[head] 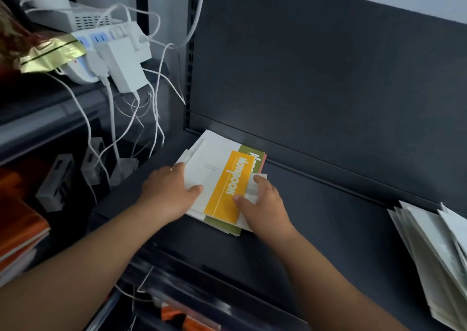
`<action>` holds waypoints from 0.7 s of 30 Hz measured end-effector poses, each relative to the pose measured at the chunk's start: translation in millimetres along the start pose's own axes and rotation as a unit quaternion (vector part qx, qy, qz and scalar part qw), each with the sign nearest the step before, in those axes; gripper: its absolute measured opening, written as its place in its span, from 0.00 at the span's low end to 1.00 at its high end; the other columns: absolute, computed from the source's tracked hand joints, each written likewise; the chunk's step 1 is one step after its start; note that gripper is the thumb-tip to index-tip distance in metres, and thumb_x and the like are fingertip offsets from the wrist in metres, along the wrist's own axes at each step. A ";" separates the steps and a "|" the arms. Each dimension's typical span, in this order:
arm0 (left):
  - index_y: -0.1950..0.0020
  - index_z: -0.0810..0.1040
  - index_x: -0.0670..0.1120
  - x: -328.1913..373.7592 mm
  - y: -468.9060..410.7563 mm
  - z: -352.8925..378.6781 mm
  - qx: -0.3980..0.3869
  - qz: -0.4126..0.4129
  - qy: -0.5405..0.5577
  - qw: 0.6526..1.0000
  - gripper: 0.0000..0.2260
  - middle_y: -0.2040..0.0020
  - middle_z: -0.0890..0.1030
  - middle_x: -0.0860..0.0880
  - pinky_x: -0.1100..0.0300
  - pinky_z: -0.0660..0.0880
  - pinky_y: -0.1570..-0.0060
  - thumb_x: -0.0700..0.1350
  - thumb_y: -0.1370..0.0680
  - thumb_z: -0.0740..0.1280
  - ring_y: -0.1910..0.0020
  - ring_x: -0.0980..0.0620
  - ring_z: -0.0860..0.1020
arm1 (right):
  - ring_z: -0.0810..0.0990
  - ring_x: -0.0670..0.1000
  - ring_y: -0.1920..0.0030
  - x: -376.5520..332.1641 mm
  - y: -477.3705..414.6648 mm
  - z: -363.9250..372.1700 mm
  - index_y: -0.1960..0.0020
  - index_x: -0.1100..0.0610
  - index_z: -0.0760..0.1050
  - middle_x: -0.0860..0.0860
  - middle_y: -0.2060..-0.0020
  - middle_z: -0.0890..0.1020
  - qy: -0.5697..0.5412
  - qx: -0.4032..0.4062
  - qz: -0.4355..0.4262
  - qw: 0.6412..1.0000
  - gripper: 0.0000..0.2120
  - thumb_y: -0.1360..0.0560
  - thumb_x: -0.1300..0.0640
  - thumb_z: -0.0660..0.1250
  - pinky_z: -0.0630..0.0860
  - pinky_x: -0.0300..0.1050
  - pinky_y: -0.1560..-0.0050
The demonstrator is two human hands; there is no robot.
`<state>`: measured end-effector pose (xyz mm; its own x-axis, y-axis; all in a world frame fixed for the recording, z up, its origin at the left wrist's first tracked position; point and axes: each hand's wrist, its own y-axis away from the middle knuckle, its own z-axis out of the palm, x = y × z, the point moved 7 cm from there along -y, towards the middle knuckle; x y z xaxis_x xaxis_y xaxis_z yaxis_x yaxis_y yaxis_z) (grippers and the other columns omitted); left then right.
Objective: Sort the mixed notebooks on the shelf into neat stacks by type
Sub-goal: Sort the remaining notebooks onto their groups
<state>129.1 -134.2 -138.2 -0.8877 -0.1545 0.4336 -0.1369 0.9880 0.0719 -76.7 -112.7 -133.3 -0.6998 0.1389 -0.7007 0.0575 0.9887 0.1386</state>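
Wide dark shelf beneath both sets of fingers. Well right of the right fingers, a loose pile of white notebooks. Up and left of the left fingers, a white power strip trailing cables. Between the hands, the mixed stack of notebooks. On top, under the right thumb, a yellow notebook. Beyond the right fingertips, a green notebook peeking out. Left hand gripping the stack's left edge. Right hand pinching its right edge.
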 end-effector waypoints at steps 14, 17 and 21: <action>0.23 0.56 0.50 -1.2 4.6 -8.9 -0.029 -0.071 0.228 0.971 0.40 0.29 0.69 0.48 0.54 0.72 0.44 0.44 0.29 0.74 0.37 0.46 0.73 | 0.86 0.56 0.56 30.1 -6.3 10.6 0.37 0.61 0.74 0.55 0.53 0.85 -0.436 -0.011 0.219 0.873 0.20 0.28 0.61 0.74 0.82 0.50 0.58; 0.23 0.57 0.49 -0.9 5.7 -8.1 -0.019 -0.071 0.211 0.975 0.39 0.32 0.71 0.48 0.51 0.74 0.43 0.44 0.29 0.73 0.37 0.44 0.73 | 0.85 0.57 0.53 29.4 -6.8 11.0 0.39 0.59 0.74 0.55 0.50 0.85 -0.429 -0.019 0.177 0.886 0.19 0.28 0.63 0.74 0.82 0.54 0.55; 0.23 0.56 0.50 2.7 6.9 -10.2 0.003 -0.060 0.200 0.978 0.40 0.29 0.70 0.47 0.45 0.71 0.38 0.45 0.29 0.74 0.32 0.43 0.69 | 0.85 0.56 0.50 25.4 -2.7 8.4 0.38 0.55 0.73 0.52 0.48 0.84 -0.409 -0.001 0.130 0.903 0.23 0.30 0.64 0.76 0.81 0.58 0.47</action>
<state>130.2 -127.8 -127.4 -0.6221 -0.2575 0.7394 -0.2331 0.9624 0.1391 -88.6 -111.4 -157.3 0.0971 0.3634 -0.9266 0.1427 0.9163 0.3743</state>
